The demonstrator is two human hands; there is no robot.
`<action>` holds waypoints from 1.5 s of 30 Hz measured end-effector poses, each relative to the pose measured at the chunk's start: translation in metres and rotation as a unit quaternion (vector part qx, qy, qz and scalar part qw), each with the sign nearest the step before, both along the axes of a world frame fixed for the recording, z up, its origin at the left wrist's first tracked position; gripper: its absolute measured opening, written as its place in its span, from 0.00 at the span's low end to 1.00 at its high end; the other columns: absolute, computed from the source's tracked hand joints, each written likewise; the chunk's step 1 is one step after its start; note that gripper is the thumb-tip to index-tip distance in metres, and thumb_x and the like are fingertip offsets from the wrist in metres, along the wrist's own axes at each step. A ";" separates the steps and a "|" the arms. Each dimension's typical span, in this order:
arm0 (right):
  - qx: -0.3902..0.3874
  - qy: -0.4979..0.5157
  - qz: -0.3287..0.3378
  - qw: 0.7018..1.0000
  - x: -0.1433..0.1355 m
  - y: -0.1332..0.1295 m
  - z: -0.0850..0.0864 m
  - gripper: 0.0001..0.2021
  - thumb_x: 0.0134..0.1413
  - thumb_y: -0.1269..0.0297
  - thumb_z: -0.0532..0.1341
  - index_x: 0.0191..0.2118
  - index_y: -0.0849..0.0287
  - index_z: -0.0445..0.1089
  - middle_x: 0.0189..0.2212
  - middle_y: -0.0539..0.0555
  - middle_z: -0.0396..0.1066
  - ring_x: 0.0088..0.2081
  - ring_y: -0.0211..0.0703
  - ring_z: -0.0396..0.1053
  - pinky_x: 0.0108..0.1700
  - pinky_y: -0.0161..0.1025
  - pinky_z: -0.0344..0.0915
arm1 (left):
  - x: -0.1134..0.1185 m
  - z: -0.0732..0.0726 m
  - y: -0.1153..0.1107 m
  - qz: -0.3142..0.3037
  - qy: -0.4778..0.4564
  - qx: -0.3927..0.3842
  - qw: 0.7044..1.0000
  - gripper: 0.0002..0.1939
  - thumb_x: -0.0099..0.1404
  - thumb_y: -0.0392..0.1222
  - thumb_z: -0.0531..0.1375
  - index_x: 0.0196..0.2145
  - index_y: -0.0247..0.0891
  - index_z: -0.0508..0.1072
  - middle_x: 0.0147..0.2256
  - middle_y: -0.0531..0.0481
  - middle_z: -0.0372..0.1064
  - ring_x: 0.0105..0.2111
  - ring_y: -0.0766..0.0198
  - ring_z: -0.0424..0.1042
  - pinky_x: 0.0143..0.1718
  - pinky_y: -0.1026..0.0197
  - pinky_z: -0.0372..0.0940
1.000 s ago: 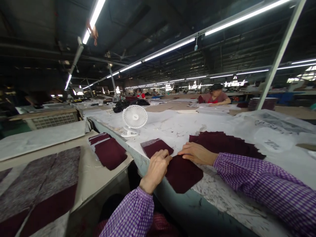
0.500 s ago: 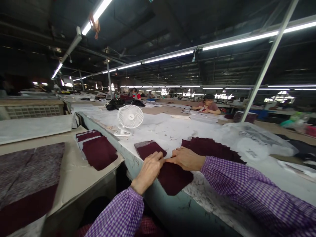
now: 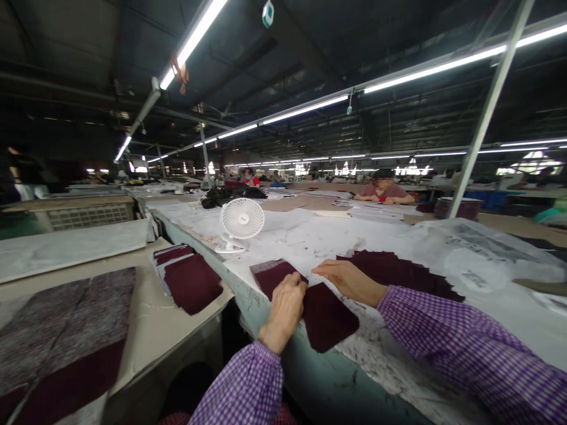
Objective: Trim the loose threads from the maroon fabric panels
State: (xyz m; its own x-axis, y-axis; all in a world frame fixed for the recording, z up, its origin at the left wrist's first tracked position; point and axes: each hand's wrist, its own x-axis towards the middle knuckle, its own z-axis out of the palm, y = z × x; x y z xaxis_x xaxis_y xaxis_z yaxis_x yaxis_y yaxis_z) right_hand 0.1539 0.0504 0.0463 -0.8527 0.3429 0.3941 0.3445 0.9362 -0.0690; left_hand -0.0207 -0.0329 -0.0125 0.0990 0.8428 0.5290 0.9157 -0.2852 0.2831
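My left hand (image 3: 284, 308) is at the near edge of the white-covered table, its fingers curled and closed on the upper left corner of a dark maroon fabric piece (image 3: 330, 319). That piece lies flat, with clipped corners, partly over the table edge. Just beyond my left hand lies another maroon piece (image 3: 274, 275) with a speckled grey strip along its far edge. My right hand (image 3: 352, 281) hovers or rests just past the front piece, fingers stretched out and nothing visible in them. Behind it, a fanned row of maroon pieces (image 3: 398, 273) spreads rightward.
A white clip fan (image 3: 241, 218) stands on the table (image 3: 301, 230). A clear plastic bag (image 3: 482, 254) lies at the right. On the lower left table, maroon pieces (image 3: 192, 283) lie stacked near large speckled panels (image 3: 84, 313). Across the table, a person (image 3: 384, 189) leans forward.
My right hand has moved away from my left, to the right, and its fingers have straightened. The left hand stays at the fabric corner. The view has shifted slightly left.
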 end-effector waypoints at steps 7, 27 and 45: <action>-0.032 -0.026 0.006 0.999 -0.009 -0.011 -0.030 0.13 0.59 0.70 0.50 0.44 0.60 0.69 0.40 0.56 0.70 0.42 0.44 0.67 0.46 0.41 0.64 | 0.000 0.006 0.006 -0.004 0.000 -0.028 1.000 0.14 0.66 0.35 0.49 0.33 0.39 0.75 0.35 0.49 0.68 0.37 0.62 0.65 0.39 0.63 0.61; -0.041 -0.064 0.047 0.996 -0.012 -0.013 -0.029 0.18 0.61 0.71 0.47 0.50 0.59 0.69 0.41 0.57 0.68 0.41 0.42 0.66 0.44 0.39 0.65 | -0.029 -0.006 -0.020 -0.006 -0.100 0.033 0.994 0.08 0.63 0.40 0.58 0.30 0.41 0.78 0.31 0.50 0.69 0.34 0.63 0.63 0.36 0.61 0.59; -0.009 -0.232 0.028 0.972 -0.023 -0.021 -0.002 0.25 0.56 0.75 0.49 0.58 0.51 0.61 0.41 0.57 0.64 0.41 0.42 0.64 0.46 0.40 0.62 | -0.045 -0.007 -0.025 -0.079 -0.181 0.035 0.980 0.08 0.62 0.34 0.55 0.29 0.38 0.74 0.32 0.49 0.69 0.35 0.62 0.65 0.40 0.58 0.60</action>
